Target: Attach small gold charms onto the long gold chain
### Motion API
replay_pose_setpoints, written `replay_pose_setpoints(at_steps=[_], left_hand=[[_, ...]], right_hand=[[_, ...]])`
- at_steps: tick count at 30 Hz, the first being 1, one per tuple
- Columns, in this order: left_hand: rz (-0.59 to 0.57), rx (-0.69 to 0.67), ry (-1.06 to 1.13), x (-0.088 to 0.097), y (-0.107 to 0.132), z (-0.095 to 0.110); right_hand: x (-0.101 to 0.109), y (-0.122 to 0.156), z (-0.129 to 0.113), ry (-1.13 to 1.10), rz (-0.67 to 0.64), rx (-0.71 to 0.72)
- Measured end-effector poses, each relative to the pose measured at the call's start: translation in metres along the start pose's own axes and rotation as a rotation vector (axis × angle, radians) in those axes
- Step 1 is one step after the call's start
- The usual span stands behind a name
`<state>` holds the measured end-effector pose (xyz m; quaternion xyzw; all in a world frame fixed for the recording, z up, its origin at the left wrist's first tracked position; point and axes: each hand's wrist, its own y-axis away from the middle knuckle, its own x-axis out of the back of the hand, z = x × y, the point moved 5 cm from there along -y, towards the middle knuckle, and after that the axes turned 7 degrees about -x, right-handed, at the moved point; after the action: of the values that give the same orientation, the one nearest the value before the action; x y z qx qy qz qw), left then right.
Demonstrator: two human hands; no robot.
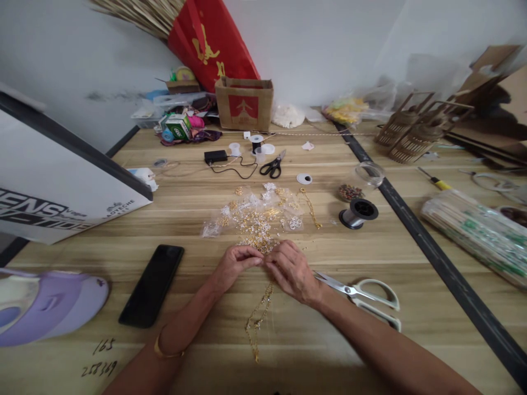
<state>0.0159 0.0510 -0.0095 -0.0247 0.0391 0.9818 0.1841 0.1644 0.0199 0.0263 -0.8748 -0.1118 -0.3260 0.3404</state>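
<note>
Fingertips of my left hand (236, 266) and my right hand (291, 270) meet in a pinch over the table, just in front of a heap of beads. Both hands are closed. A gold beaded chain (265, 299) runs from under my right fingers and lies in a loop toward me. Whatever sits between the left fingertips is too small to make out. Beyond the hands spread loose gold and clear beads (258, 227) and small plastic bags of findings (233, 211). Another gold chain (312, 207) rests at the heap's right. White-handled scissors (362, 293) lie beside my right wrist.
At left are a black phone (151, 286), a purple visor (61, 307) and a white box (74, 181). Toward the right stand a wire spool (358, 214) and a jar of beads (351, 191). Black scissors (274, 165) and a paper bag (244, 104) are farther back.
</note>
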Motion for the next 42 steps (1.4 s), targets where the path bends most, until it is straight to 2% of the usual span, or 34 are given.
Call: replay_pose_setpoints(at_steps=[42], left_hand=[[0.042,0.013,0.034,-0.0002,0.0001,0.0000]], right_hand=[[0.0000,-0.0003,0.0004,0.036,-0.007,0.004]])
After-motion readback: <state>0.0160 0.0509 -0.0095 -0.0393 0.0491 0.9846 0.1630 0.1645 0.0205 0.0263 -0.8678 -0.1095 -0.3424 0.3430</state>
